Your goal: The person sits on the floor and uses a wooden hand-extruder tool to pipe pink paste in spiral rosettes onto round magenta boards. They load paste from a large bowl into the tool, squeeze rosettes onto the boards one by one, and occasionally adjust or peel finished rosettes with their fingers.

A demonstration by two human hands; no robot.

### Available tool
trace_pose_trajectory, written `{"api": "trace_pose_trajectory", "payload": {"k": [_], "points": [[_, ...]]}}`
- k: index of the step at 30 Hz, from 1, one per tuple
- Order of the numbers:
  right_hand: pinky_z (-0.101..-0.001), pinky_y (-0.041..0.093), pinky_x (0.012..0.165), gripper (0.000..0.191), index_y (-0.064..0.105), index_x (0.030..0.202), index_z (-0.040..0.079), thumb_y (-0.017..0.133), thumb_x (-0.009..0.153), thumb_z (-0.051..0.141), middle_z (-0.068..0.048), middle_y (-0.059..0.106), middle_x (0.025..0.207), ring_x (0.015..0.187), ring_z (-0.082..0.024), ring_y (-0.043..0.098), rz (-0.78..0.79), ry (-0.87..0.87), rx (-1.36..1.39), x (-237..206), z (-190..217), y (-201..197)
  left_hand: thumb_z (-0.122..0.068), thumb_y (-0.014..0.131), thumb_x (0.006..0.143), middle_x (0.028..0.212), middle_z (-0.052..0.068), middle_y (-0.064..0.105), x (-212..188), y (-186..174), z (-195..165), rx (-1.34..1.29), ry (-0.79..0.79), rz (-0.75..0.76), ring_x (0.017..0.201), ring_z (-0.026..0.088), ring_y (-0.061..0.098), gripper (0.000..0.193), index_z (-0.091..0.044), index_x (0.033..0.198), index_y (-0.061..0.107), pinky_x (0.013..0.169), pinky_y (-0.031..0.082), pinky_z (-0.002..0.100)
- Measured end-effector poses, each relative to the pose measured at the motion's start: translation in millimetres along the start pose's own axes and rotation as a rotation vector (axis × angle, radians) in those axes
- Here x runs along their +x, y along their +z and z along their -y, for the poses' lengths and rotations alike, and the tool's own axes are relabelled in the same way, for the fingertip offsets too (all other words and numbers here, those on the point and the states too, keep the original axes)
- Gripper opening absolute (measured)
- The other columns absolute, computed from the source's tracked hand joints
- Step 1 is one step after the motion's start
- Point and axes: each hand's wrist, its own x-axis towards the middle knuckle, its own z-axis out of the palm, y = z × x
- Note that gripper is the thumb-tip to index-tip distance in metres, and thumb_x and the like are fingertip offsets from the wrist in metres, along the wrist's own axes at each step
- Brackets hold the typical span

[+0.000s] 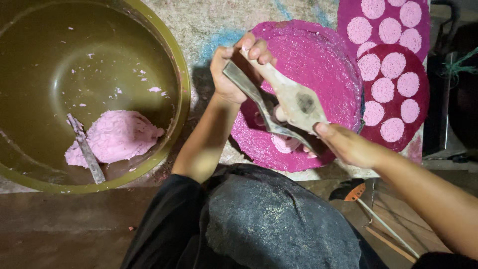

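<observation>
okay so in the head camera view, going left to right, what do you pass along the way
Stick in the bowl → pink dough → left hand → wooden press on a pink mat → right hand → dark red mat with pink discs.

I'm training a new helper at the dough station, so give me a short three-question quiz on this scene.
1. True or false: the left hand grips both handles of the wooden press.
2. Where does the pink dough lie? A) in the olive basin B) on the round magenta mat C) on the floor
3. Fill in: the finished pink discs sit on mats to the person's ____.

Key: 1. True; the right hand is at the press's far end. 2. A, beside a flat stick. 3. Right.
</observation>
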Motion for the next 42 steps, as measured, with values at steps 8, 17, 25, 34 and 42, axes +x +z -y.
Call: {"api": "trace_pose_trajectory", "payload": {"k": [8, 17, 25, 34, 42], "points": [[-0.0502, 0.034, 0.064, 0.078, 0.073, 0.115, -0.001, 0.032, 0.107, 0.065, -0.026, 0.05, 0.077, 0.072, -0.035, 0.046, -0.219, 0.308, -0.116, -5.8, 0.9, -15.7, -0.04, 0.047, 0.095, 0.097, 0.0, 0.051, 25.0, 27.4, -14.5, 0.116, 0.048, 0.093, 0.095, 0.018, 0.052, 0.027, -0.014, 0.103, 0.053, 0.098, 0.043, 0.038], [-0.0373, 0.059, 0.08, 0.081, 0.075, 0.102, -0.001, 0.034, 0.092, 0.068, -0.012, 0.078, 0.086, 0.083, -0.024, 0.073, -0.096, 0.134, -0.024, -26.3, 19.2, -19.0, -0.04, 0.051, 0.092, 0.097, 0.001, 0.052, 12.0, 44.9, 6.0, 0.062, 0.081, -0.006, 0.101, 0.02, 0.053, 0.027, -0.015, 0.101, 0.052, 0.104, 0.044, 0.042], [-0.0363, 0.048, 0.067, 0.082, 0.076, 0.096, 0.0, 0.032, 0.098, 0.069, -0.013, 0.068, 0.079, 0.074, -0.021, 0.059, -0.197, 0.067, -0.166, -1.7, 16.8, -4.3, -0.042, 0.05, 0.097, 0.093, 0.0, 0.051, 21.8, 42.7, -22.3, 0.129, 0.068, 0.074, 0.095, 0.018, 0.053, 0.028, -0.015, 0.101, 0.052, 0.1, 0.046, 0.039], [-0.0345, 0.057, 0.074, 0.084, 0.076, 0.093, 0.002, 0.03, 0.094, 0.072, -0.01, 0.074, 0.079, 0.075, -0.02, 0.07, -0.123, 0.107, -0.117, -33.1, 17.3, -23.2, -0.04, 0.048, 0.094, 0.097, 0.003, 0.053, 16.9, 43.9, 15.1, 0.083, 0.117, -0.03, 0.1, 0.021, 0.053, 0.028, -0.013, 0.103, 0.053, 0.1, 0.045, 0.041], [-0.038, 0.046, 0.064, 0.078, 0.069, 0.09, 0.0, 0.032, 0.099, 0.068, -0.009, 0.059, 0.073, 0.071, -0.019, 0.053, -0.253, 0.023, -0.246, 4.9, 23.6, -12.4, -0.039, 0.046, 0.098, 0.095, 0.001, 0.053, 33.7, 39.6, -24.0, 0.136, 0.098, 0.091, 0.094, 0.019, 0.054, 0.026, -0.015, 0.1, 0.052, 0.099, 0.048, 0.041]]}}
